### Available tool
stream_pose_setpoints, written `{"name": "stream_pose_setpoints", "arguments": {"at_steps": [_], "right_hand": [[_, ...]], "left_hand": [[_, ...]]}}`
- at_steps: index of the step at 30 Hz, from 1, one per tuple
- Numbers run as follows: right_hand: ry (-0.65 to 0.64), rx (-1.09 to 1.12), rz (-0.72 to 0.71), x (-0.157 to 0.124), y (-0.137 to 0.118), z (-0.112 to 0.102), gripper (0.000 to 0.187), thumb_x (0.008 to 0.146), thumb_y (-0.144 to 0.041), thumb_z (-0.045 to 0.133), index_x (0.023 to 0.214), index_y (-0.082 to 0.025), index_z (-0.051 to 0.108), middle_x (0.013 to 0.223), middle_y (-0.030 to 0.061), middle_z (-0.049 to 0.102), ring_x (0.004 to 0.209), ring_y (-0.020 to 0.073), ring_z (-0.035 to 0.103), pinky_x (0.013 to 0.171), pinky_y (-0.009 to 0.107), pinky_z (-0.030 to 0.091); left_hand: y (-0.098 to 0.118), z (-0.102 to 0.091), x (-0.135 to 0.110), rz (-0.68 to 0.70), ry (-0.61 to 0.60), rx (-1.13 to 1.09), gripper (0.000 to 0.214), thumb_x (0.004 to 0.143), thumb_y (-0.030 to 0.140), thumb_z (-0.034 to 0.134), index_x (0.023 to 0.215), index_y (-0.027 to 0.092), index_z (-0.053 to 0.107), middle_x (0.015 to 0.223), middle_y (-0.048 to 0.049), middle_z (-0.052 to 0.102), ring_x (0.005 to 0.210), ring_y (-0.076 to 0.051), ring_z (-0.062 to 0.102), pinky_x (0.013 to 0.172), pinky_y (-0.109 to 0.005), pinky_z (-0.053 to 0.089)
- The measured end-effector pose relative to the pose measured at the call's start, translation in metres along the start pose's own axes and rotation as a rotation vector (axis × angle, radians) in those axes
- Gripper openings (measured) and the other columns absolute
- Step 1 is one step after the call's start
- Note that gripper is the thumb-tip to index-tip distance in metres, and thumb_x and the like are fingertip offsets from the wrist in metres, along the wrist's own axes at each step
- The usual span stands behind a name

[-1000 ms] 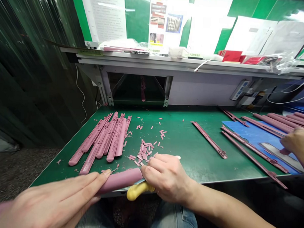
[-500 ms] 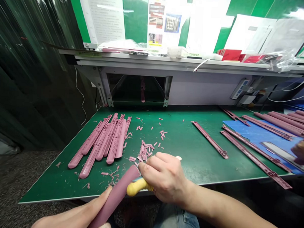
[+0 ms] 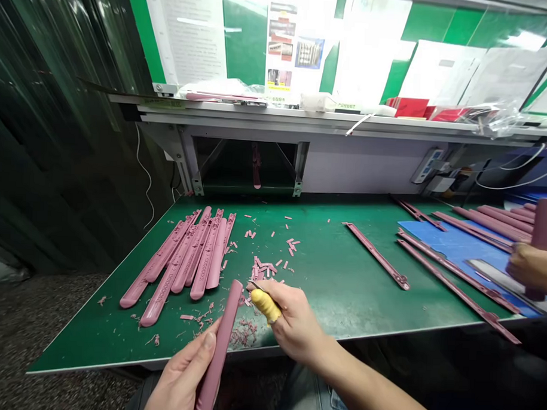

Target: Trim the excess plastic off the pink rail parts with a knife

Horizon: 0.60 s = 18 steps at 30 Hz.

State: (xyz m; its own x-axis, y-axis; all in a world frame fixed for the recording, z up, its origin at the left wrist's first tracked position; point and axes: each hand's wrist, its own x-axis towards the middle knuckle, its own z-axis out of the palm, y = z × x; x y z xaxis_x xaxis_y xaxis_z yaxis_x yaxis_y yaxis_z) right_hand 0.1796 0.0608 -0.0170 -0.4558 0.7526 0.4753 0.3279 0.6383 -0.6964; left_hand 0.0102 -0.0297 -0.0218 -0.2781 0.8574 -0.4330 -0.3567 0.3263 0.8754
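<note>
My left hand [image 3: 184, 372] is closed around a long pink plastic part [image 3: 221, 352] with a rounded end, tilted up over the bench's front edge. In my right hand [image 3: 291, 319] is a small blade tool with a yellow wrapped handle [image 3: 265, 305]. Its dark tip points left, a little apart from the upper end of the part. Pink shavings [image 3: 244, 334] and small cut pieces [image 3: 264, 268] lie on the green bench around and beyond my hands.
Several finished-looking pink parts [image 3: 204, 250] are piled at the left on the green bench [image 3: 334, 279]. Slim pink strips [image 3: 377, 254] lie to the right, some on a blue sheet [image 3: 451, 247]. At the right edge a co-worker's hand [image 3: 534, 268] grips a pink part. A shelf [image 3: 321, 120] spans the back.
The pink part has swung more upright, and my left hand shows further up. My right hand has turned, bringing the blade away from the part. The co-worker's hand now holds a pink part.
</note>
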Motion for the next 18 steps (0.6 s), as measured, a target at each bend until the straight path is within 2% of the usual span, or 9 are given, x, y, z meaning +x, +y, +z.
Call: {"name": "stream_pose_setpoints", "arguments": {"at_steps": [2,4,6,8,11,14,16,18], "right_hand": [[0.006,-0.194,-0.009,0.006,0.001,0.004,0.038,0.091,-0.053,0.050,0.099,-0.018,0.062,0.075,0.0011,0.062,0.064,0.0131,0.054,0.059,0.022,0.037],[-0.023,-0.396,-0.011,0.012,0.000,0.005,0.046,0.087,-0.062,0.051,0.084,-0.017,0.061,0.068,0.0004,0.059,0.059,0.0132,0.051,0.054,0.022,0.032],[-0.071,-0.543,-0.027,0.016,-0.001,0.004,0.049,0.088,-0.063,0.048,0.072,-0.018,0.055,0.065,0.0002,0.057,0.057,0.0127,0.049,0.052,0.022,0.028],[-0.096,-0.629,-0.050,0.017,-0.003,0.004,0.048,0.090,-0.061,0.046,0.069,-0.018,0.052,0.064,-0.0002,0.056,0.055,0.0125,0.048,0.050,0.023,0.026],[-0.106,-0.691,-0.066,0.013,-0.007,0.005,0.044,0.093,-0.057,0.044,0.073,-0.019,0.051,0.066,0.0001,0.057,0.055,0.0135,0.049,0.049,0.023,0.025],[-0.125,-0.708,-0.098,0.005,-0.015,0.009,0.032,0.095,-0.044,0.047,0.075,-0.019,0.049,0.068,0.0006,0.058,0.057,0.0147,0.051,0.049,0.024,0.026],[-0.155,-0.688,-0.148,-0.004,-0.025,0.014,0.025,0.093,-0.036,0.051,0.075,-0.020,0.049,0.068,0.0008,0.058,0.057,0.0153,0.051,0.049,0.025,0.026],[-0.192,-0.641,-0.217,-0.017,-0.037,0.024,0.021,0.088,-0.033,0.056,0.074,-0.020,0.048,0.066,0.0006,0.057,0.055,0.0158,0.050,0.048,0.026,0.025]], "left_hand": [[-0.003,0.002,-0.001,-0.022,-0.034,-0.014,0.048,0.067,0.047,0.077,0.105,0.019,0.074,0.065,-0.0027,0.069,0.052,-0.015,0.061,0.050,-0.024,0.052],[-0.004,0.002,-0.002,-0.030,-0.044,-0.007,0.048,0.067,0.048,0.076,0.105,0.018,0.074,0.061,-0.0020,0.067,0.050,-0.016,0.060,0.048,-0.024,0.051],[-0.005,0.001,-0.003,-0.025,-0.052,0.006,0.050,0.066,0.048,0.077,0.106,0.018,0.073,0.057,-0.0009,0.065,0.049,-0.016,0.060,0.048,-0.025,0.050],[-0.006,-0.001,-0.003,-0.021,-0.055,0.015,0.050,0.066,0.047,0.077,0.107,0.019,0.073,0.056,-0.0003,0.065,0.049,-0.016,0.060,0.048,-0.025,0.051],[-0.007,-0.001,-0.004,-0.024,-0.025,-0.013,0.042,0.068,0.044,0.077,0.103,0.021,0.074,0.071,-0.0013,0.072,0.056,-0.014,0.063,0.052,-0.022,0.052],[-0.001,0.005,-0.003,-0.031,0.024,-0.113,0.033,0.071,0.038,0.076,0.100,0.022,0.075,0.090,-0.0009,0.074,0.072,-0.012,0.066,0.066,-0.017,0.053],[0.009,0.011,-0.002,0.012,0.017,-0.166,0.032,0.073,0.036,0.076,0.100,0.019,0.073,0.092,-0.0012,0.073,0.077,-0.012,0.066,0.072,-0.016,0.053],[0.024,0.017,0.003,0.107,-0.015,-0.176,0.033,0.074,0.035,0.075,0.101,0.016,0.071,0.084,-0.0017,0.070,0.068,-0.011,0.064,0.064,-0.017,0.053]]}}
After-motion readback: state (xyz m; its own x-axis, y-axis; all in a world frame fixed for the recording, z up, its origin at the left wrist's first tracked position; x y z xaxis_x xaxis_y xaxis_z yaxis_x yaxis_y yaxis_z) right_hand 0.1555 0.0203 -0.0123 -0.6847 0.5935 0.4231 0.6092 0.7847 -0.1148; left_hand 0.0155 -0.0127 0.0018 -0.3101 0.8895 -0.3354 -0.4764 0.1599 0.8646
